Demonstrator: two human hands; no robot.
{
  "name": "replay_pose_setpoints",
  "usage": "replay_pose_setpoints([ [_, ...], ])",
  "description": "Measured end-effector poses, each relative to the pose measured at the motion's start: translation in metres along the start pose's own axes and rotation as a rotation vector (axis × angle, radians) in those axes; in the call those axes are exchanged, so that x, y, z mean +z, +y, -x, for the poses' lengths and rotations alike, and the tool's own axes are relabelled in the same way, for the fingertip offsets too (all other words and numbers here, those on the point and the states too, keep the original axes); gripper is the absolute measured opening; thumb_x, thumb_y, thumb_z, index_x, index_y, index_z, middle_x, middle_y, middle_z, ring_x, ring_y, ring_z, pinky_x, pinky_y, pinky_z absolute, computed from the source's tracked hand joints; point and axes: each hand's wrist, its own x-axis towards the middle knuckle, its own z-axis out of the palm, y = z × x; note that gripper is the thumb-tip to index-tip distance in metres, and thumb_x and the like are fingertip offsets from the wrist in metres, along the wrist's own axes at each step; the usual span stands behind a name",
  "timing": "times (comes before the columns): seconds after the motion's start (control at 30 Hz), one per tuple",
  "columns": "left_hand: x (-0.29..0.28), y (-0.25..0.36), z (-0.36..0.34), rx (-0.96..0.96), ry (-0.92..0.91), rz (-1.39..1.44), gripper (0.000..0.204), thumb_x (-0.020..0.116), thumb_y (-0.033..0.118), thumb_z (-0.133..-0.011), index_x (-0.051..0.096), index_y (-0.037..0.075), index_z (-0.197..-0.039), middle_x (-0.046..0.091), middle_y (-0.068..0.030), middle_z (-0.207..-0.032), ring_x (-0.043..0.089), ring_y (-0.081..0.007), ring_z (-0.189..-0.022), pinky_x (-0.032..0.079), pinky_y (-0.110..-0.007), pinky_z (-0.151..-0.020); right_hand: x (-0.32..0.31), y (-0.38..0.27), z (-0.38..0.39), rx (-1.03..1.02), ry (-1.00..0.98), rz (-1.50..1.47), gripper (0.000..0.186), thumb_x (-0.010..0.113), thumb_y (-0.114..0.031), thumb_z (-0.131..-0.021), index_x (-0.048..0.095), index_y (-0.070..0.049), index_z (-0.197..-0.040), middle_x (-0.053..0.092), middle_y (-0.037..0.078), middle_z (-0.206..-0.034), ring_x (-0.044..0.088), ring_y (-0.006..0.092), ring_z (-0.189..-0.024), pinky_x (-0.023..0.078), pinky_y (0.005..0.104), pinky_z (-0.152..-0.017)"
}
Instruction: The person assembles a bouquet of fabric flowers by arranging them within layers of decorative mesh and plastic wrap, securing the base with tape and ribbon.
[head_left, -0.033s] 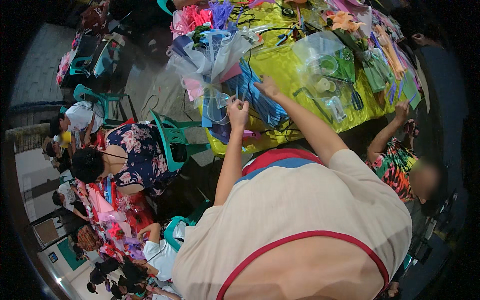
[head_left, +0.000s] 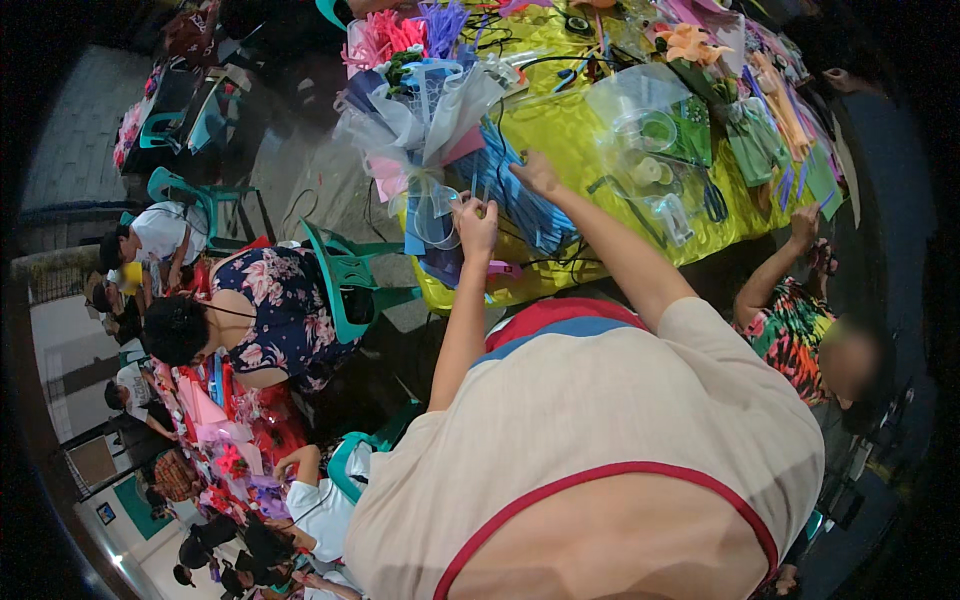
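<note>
At the table's near left corner, my left hand (head_left: pixel 476 224) has its fingers pinched around a thin translucent strip (head_left: pixel 474 184). Beside it lies a bouquet (head_left: pixel 410 125) wrapped in white sheer material with pink and blue sheets. A sheer ribbon bow (head_left: pixel 432 196) loops down from the bouquet next to my left fingers. My right hand (head_left: pixel 537 174) is just to the right, fingers apart and nothing visible in them. It rests over or hovers above a bundle of long blue strips (head_left: pixel 530 215); whether it touches them I cannot tell.
Yellow cloth covers the table (head_left: pixel 560 125). On it are clear plastic packaging with tape rolls (head_left: pixel 650 170), black-handled scissors (head_left: pixel 714 200), black cords, and orange and green craft materials. A green chair (head_left: pixel 345 285) stands left. Co-workers sit at left and right.
</note>
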Motion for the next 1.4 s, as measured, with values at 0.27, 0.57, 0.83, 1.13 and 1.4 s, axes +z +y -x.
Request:
replay_pose_setpoints([
  [0.27,0.010,-0.015,-0.012,-0.018,-0.007,0.076,0.025,0.060,0.022,-0.070,0.051,-0.002,-0.065,0.052,-0.0153,-0.074,0.049,-0.0293,-0.078,0.037,-0.035,-0.074,-0.010,-0.043,0.005,-0.066,0.023,0.176,0.084,0.066,-0.066,-0.051,0.055,0.008,-0.091,0.057,0.023,-0.092,0.057,0.0336,-0.083,0.045,0.0388,-0.075],
  [0.57,0.007,-0.017,-0.016,-0.297,-0.513,0.788,0.016,0.055,0.016,-0.077,0.052,0.003,-0.067,0.046,0.0030,-0.063,0.042,-0.0073,-0.063,0.035,-0.023,-0.060,0.023,-0.067,0.010,0.021,0.262,0.439,0.070,0.074,-0.048,-0.049,0.049,-0.001,-0.094,0.051,0.016,-0.097,0.052,0.0327,-0.088,0.045,0.0405,-0.071],
  [0.83,0.002,-0.019,-0.018,-0.399,-0.490,0.802,0.018,0.056,0.021,-0.080,0.058,0.006,-0.089,0.050,0.0053,-0.070,0.044,-0.0045,-0.062,0.033,-0.018,-0.057,0.013,-0.047,-0.007,0.026,0.097,0.288,0.037,0.065,-0.019,-0.060,0.052,-0.003,-0.090,0.059,0.016,-0.092,0.058,0.0337,-0.085,0.048,0.0430,-0.068],
  [1.13,0.008,-0.026,-0.021,-0.502,-0.391,0.558,0.024,0.058,0.025,-0.080,0.057,0.006,-0.094,0.054,0.0008,-0.077,0.046,-0.0056,-0.067,0.036,-0.020,-0.059,-0.021,-0.020,-0.002,0.175,0.090,0.258,0.017,0.057,-0.013,-0.061,0.060,0.003,-0.069,0.057,0.025,-0.072,0.058,0.0375,-0.068,0.046,0.0427,-0.061],
  [1.4,0.018,-0.006,-0.007,-0.100,-0.119,0.098,0.042,0.059,0.015,-0.075,0.044,0.000,-0.111,0.051,-0.0158,-0.102,0.051,-0.0270,-0.095,0.040,-0.035,-0.083,-0.060,-0.008,0.011,0.313,0.245,0.110,0.039,0.070,-0.033,-0.058,0.060,-0.001,-0.078,0.061,0.021,-0.079,0.059,0.0361,-0.073,0.047,0.0414,-0.064],
])
